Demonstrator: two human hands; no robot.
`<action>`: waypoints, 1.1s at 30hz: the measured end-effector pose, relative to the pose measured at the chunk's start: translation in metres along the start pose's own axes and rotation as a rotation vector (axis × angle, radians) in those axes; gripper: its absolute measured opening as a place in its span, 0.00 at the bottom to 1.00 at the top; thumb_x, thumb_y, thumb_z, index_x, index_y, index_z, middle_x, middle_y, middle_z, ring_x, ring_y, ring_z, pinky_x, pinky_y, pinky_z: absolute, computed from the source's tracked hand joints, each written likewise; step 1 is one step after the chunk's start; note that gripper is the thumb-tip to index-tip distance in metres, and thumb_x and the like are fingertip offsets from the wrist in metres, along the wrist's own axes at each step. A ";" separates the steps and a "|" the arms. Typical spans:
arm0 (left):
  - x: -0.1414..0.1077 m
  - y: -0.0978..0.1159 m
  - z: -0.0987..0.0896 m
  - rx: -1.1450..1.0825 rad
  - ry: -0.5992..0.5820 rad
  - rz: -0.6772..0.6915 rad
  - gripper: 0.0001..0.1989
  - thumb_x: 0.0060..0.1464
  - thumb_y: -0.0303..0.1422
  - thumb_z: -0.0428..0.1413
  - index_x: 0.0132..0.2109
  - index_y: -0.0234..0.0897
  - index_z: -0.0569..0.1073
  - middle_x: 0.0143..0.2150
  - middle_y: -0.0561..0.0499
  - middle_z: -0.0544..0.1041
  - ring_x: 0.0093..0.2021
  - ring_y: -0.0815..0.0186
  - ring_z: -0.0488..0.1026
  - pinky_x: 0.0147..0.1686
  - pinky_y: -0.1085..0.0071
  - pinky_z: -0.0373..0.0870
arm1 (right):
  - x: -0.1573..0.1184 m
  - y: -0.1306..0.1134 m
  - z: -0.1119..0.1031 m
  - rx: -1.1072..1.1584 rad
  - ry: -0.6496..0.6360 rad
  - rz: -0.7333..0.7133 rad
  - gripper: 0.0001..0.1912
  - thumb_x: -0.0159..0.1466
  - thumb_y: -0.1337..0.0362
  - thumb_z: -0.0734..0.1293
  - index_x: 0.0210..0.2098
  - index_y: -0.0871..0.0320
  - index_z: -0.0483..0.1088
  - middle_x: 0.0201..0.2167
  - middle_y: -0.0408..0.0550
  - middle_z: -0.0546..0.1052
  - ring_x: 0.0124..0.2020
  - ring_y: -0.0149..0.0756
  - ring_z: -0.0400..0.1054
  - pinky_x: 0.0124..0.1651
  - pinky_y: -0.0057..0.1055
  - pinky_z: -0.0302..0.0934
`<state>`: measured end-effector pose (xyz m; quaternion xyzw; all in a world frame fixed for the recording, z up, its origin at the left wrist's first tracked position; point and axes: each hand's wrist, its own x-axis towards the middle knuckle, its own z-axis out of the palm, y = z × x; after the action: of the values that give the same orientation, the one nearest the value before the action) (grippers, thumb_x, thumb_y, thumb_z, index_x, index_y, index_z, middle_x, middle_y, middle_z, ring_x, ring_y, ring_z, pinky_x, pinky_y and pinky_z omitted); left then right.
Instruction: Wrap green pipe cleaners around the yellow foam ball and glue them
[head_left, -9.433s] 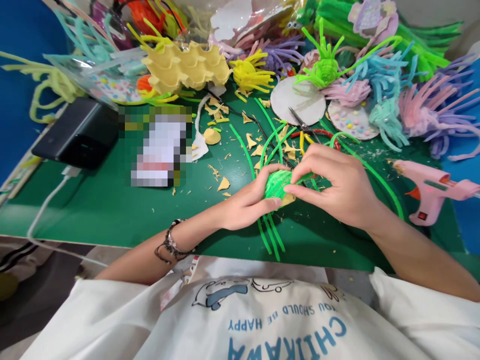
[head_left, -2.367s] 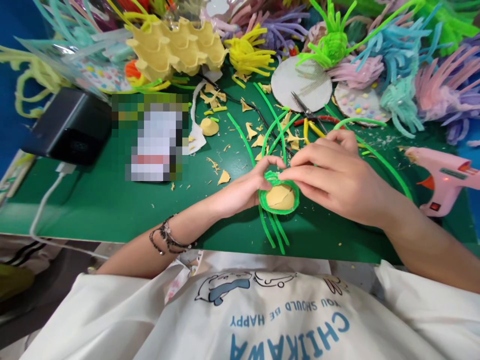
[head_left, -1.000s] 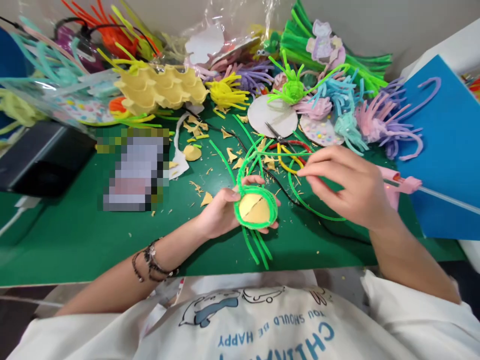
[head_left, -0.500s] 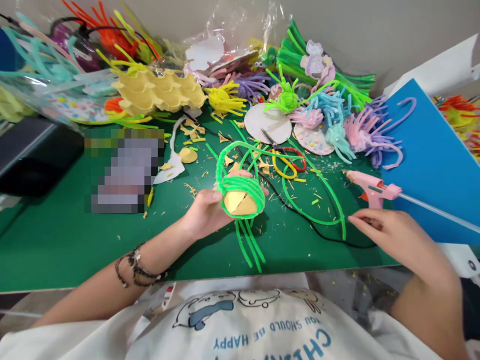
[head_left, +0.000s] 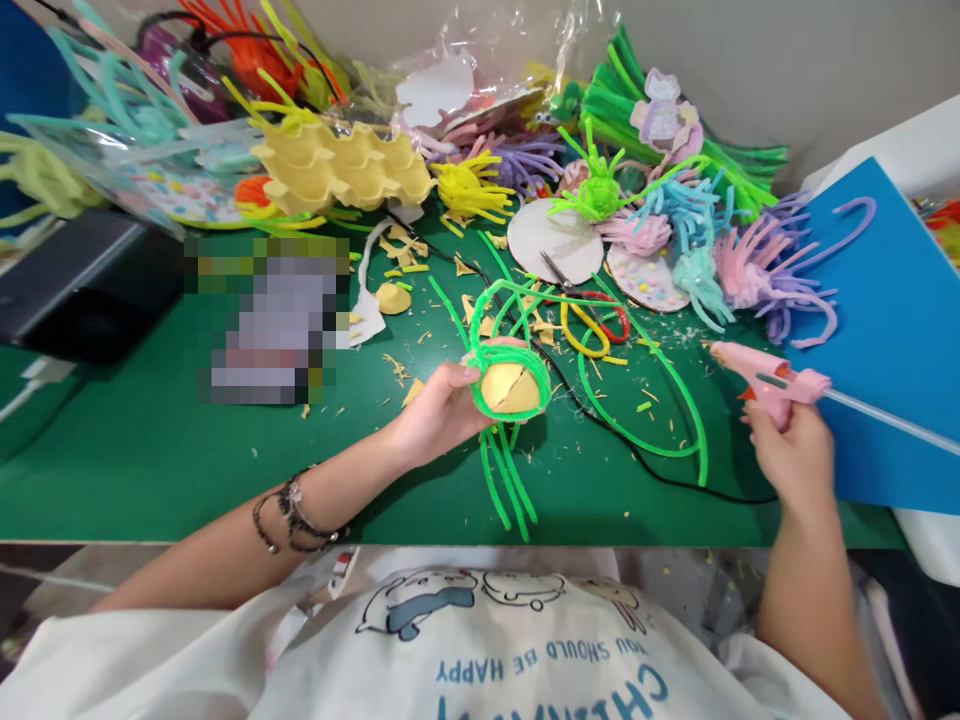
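Right in mid-view, our left hand (head_left: 433, 414) cradled the green-ringed yellow shell (head_left: 511, 388) in its grip, and out at three o'clock from it, our right hand (head_left: 796, 452) had its grip wrapped round the pink glue gun (head_left: 772, 378)! We saw scissors (head_left: 574, 293) lying on the green tabletop (head_left: 435, 505) between one and two o'clock.

A plain grey wall (head_left: 735, 70) spans twelve to two o'clock behind a green tabletop (head_left: 195, 480), with a blue board (head_left: 877, 370) at three and grey floor (head_left: 697, 585) around four.
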<state>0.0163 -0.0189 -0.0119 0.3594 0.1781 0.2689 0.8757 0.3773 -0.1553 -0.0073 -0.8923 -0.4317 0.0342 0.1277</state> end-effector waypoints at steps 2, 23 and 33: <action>0.001 0.000 0.001 0.011 0.033 0.007 0.31 0.46 0.41 0.56 0.59 0.40 0.66 0.49 0.46 0.78 0.49 0.51 0.76 0.47 0.57 0.73 | 0.001 -0.006 -0.005 0.074 0.086 0.077 0.18 0.60 0.56 0.61 0.44 0.62 0.69 0.35 0.63 0.79 0.36 0.51 0.75 0.40 0.42 0.68; 0.005 -0.012 0.000 0.043 0.181 -0.037 0.27 0.42 0.39 0.57 0.52 0.40 0.67 0.53 0.46 0.76 0.55 0.53 0.72 0.47 0.62 0.69 | -0.022 -0.136 -0.018 0.527 -0.025 -0.370 0.13 0.53 0.55 0.68 0.19 0.55 0.67 0.16 0.47 0.73 0.20 0.37 0.68 0.25 0.32 0.64; 0.005 -0.015 -0.006 -0.012 0.180 0.017 0.22 0.46 0.38 0.57 0.50 0.41 0.67 0.51 0.50 0.77 0.52 0.56 0.73 0.46 0.65 0.68 | -0.023 -0.148 0.003 0.702 -0.073 -0.293 0.20 0.44 0.51 0.76 0.23 0.54 0.65 0.15 0.40 0.70 0.16 0.32 0.63 0.17 0.29 0.57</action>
<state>0.0221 -0.0219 -0.0270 0.3300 0.2515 0.3085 0.8560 0.2495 -0.0841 0.0268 -0.7213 -0.5211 0.1931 0.4135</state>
